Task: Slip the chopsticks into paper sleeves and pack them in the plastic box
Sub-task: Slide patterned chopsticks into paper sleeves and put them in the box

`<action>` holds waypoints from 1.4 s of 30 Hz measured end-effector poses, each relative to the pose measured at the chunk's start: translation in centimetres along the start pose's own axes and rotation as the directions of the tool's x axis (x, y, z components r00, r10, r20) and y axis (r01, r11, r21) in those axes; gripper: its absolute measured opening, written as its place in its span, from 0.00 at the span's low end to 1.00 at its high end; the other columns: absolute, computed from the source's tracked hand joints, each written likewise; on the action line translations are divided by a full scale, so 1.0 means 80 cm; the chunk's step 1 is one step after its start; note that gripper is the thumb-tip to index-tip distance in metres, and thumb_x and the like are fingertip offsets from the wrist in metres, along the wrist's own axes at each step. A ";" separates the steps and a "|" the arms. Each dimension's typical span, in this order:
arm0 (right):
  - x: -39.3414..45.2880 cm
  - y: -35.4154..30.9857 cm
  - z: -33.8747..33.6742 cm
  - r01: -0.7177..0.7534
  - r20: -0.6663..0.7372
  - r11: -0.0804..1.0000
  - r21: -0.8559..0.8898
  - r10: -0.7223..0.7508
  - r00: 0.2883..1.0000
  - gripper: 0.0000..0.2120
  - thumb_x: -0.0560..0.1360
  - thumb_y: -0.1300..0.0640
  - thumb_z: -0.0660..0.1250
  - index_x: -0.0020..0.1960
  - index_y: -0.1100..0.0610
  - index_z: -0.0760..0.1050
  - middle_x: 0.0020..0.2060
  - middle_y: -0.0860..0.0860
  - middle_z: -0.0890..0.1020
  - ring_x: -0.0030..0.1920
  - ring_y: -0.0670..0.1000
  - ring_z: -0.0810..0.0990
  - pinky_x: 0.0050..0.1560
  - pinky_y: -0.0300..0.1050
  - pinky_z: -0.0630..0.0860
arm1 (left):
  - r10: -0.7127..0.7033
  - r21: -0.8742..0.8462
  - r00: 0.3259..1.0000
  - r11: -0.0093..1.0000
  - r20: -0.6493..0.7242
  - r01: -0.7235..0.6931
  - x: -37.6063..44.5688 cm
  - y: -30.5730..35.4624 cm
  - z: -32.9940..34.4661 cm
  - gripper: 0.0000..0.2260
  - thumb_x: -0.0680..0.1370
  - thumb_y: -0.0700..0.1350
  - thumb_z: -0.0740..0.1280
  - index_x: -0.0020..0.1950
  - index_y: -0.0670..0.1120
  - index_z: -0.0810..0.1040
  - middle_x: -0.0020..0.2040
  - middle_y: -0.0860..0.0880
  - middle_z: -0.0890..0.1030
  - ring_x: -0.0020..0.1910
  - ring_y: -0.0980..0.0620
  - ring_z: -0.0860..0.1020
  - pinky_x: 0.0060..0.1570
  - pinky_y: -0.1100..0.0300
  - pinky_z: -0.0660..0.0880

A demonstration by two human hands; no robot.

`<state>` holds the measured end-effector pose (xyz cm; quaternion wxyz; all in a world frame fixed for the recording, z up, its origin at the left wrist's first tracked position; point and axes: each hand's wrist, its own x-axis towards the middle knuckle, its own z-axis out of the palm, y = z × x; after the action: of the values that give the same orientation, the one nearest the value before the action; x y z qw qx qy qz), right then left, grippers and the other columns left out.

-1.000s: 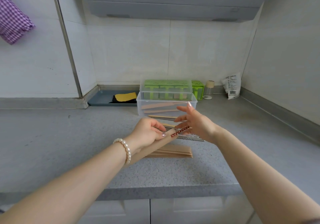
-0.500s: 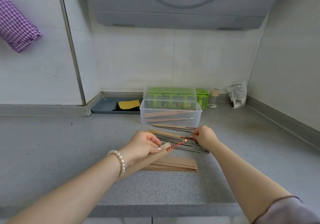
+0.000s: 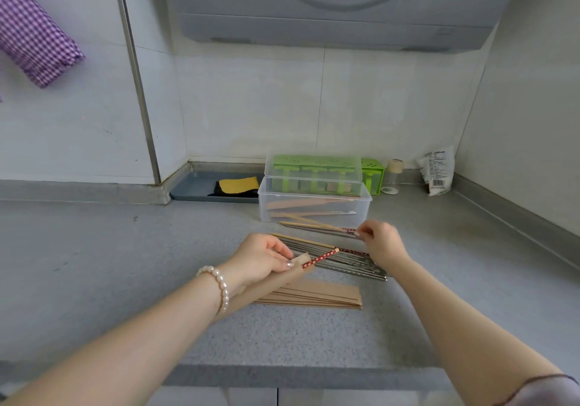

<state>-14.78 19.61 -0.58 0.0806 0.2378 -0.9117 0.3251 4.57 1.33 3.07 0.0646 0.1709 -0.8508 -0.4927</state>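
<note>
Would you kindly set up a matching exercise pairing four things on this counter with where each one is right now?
Things:
1. sleeve with a red-patterned chopstick
2. stack of empty paper sleeves
3. plastic box
4. yellow sponge

Places:
A. flat on the counter, nearest the front edge
B. on the grey tray by the wall
C. held in the left hand
D. behind the loose chopsticks, already holding filled sleeves

Pairs: 1-C, 2-A, 3-D, 4-B

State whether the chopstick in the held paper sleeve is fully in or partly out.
Partly out. The chopstick's red patterned end sticks out of the paper sleeve that the left hand holds.
</note>
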 end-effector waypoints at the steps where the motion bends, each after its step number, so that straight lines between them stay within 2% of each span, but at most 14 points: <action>1: -0.003 -0.006 -0.012 -0.022 -0.001 0.993 0.112 0.022 1.000 0.05 0.76 0.62 0.63 0.46 0.60 0.78 0.40 0.54 0.82 0.39 0.52 0.79 0.46 0.48 0.78 | -0.005 0.001 1.000 1.000 -0.001 0.005 -0.001 0.000 -0.002 0.05 0.73 0.39 0.70 0.43 0.49 0.79 0.44 0.47 0.84 0.47 0.51 0.81 0.49 0.58 0.76; 4: -0.013 -0.025 -0.065 -0.076 0.124 0.895 0.441 0.023 0.992 0.04 0.74 0.64 0.67 0.42 0.60 0.79 0.33 0.50 0.84 0.29 0.46 0.75 0.33 0.38 0.75 | -0.016 -0.017 1.000 1.000 -0.010 0.015 -0.001 -0.001 -0.008 0.05 0.73 0.39 0.70 0.43 0.48 0.79 0.44 0.47 0.84 0.46 0.50 0.81 0.46 0.59 0.76; 6: -0.024 -0.032 -0.103 -0.062 0.210 0.841 0.537 -0.062 0.976 0.04 0.71 0.66 0.69 0.40 0.60 0.81 0.30 0.49 0.84 0.27 0.44 0.74 0.31 0.35 0.72 | -0.022 -0.018 1.000 1.000 -0.008 0.021 -0.003 -0.001 -0.010 0.04 0.73 0.39 0.70 0.45 0.48 0.80 0.44 0.47 0.84 0.45 0.52 0.81 0.43 0.62 0.75; 9: -0.037 -0.034 -0.145 0.007 0.273 0.908 0.420 -0.134 0.953 0.07 0.67 0.67 0.72 0.37 0.56 0.83 0.26 0.47 0.82 0.26 0.41 0.74 0.30 0.31 0.71 | -0.025 -0.023 1.000 0.999 -0.013 0.025 -0.004 0.000 -0.009 0.04 0.73 0.39 0.71 0.45 0.47 0.80 0.44 0.47 0.84 0.45 0.52 0.80 0.40 0.63 0.75; 14: -0.041 -0.023 -0.169 0.021 0.292 0.972 0.233 -0.091 0.952 0.15 0.64 0.67 0.76 0.28 0.47 0.83 0.27 0.46 0.83 0.30 0.40 0.76 0.36 0.29 0.72 | -0.004 -0.013 1.000 1.000 -0.009 0.004 -0.009 0.007 -0.007 0.05 0.73 0.38 0.70 0.43 0.47 0.80 0.43 0.48 0.83 0.44 0.52 0.79 0.38 0.64 0.73; 17: -0.041 -0.021 -0.168 0.039 0.253 0.979 0.201 -0.090 0.963 0.17 0.64 0.66 0.76 0.27 0.44 0.82 0.26 0.45 0.83 0.33 0.42 0.75 0.39 0.35 0.71 | 0.002 -0.008 1.000 1.000 -0.003 -0.002 -0.011 0.011 -0.006 0.06 0.73 0.37 0.70 0.41 0.49 0.79 0.43 0.47 0.83 0.44 0.52 0.79 0.40 0.62 0.73; 21: -0.043 -0.025 -0.169 0.059 0.235 0.975 0.213 -0.110 0.966 0.17 0.64 0.67 0.76 0.27 0.45 0.81 0.24 0.44 0.82 0.27 0.37 0.74 0.32 0.25 0.70 | 0.016 0.027 1.000 1.000 0.004 -0.016 -0.015 0.014 -0.006 0.06 0.73 0.37 0.70 0.41 0.49 0.79 0.43 0.48 0.82 0.44 0.52 0.79 0.40 0.63 0.73; 25: -0.040 -0.025 -0.174 0.080 0.234 0.981 0.179 -0.122 0.965 0.19 0.64 0.67 0.76 0.26 0.44 0.81 0.26 0.45 0.82 0.28 0.38 0.75 0.33 0.26 0.71 | 0.013 0.050 1.000 0.999 -0.003 -0.013 -0.019 0.015 -0.009 0.05 0.73 0.38 0.70 0.42 0.48 0.79 0.43 0.49 0.82 0.43 0.54 0.78 0.38 0.64 0.72; 31: -0.045 -0.035 -0.172 0.130 0.257 0.979 0.159 -0.169 0.952 0.13 0.64 0.67 0.76 0.32 0.49 0.82 0.25 0.44 0.82 0.28 0.37 0.75 0.34 0.26 0.71 | 0.037 0.082 0.999 0.996 0.022 -0.039 -0.019 0.020 -0.008 0.04 0.73 0.39 0.70 0.43 0.49 0.80 0.40 0.53 0.81 0.41 0.59 0.77 0.38 0.66 0.70; 36: -0.050 -0.052 -0.154 0.122 0.332 0.975 0.184 -0.178 0.926 0.13 0.66 0.66 0.75 0.32 0.48 0.82 0.27 0.44 0.83 0.32 0.40 0.78 0.42 0.32 0.75 | 0.045 0.040 0.998 0.998 0.049 -0.047 -0.021 0.027 0.003 0.05 0.73 0.39 0.71 0.41 0.49 0.80 0.38 0.53 0.81 0.40 0.59 0.77 0.38 0.66 0.70; 40: -0.059 -0.065 -0.127 0.058 0.428 0.953 0.297 -0.188 0.884 0.04 0.72 0.58 0.70 0.45 0.52 0.82 0.40 0.47 0.86 0.45 0.46 0.83 0.58 0.45 0.75 | 0.036 -0.002 0.999 0.999 0.028 -0.036 -0.020 0.030 0.011 0.05 0.73 0.38 0.70 0.41 0.48 0.80 0.40 0.50 0.82 0.42 0.54 0.78 0.41 0.63 0.72; 42: -0.063 -0.070 -0.114 0.020 0.444 0.929 0.370 -0.196 0.874 0.10 0.76 0.53 0.64 0.54 0.54 0.79 0.49 0.51 0.84 0.51 0.49 0.82 0.63 0.48 0.73 | 0.029 -0.032 0.999 0.999 0.018 -0.028 -0.018 0.030 0.013 0.06 0.72 0.38 0.70 0.40 0.48 0.80 0.41 0.48 0.82 0.44 0.52 0.78 0.45 0.61 0.74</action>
<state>-7.73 23.48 8.06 -0.1702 0.3717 -0.8150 0.4106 5.12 3.77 4.72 0.0666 0.1532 -0.8459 -0.5065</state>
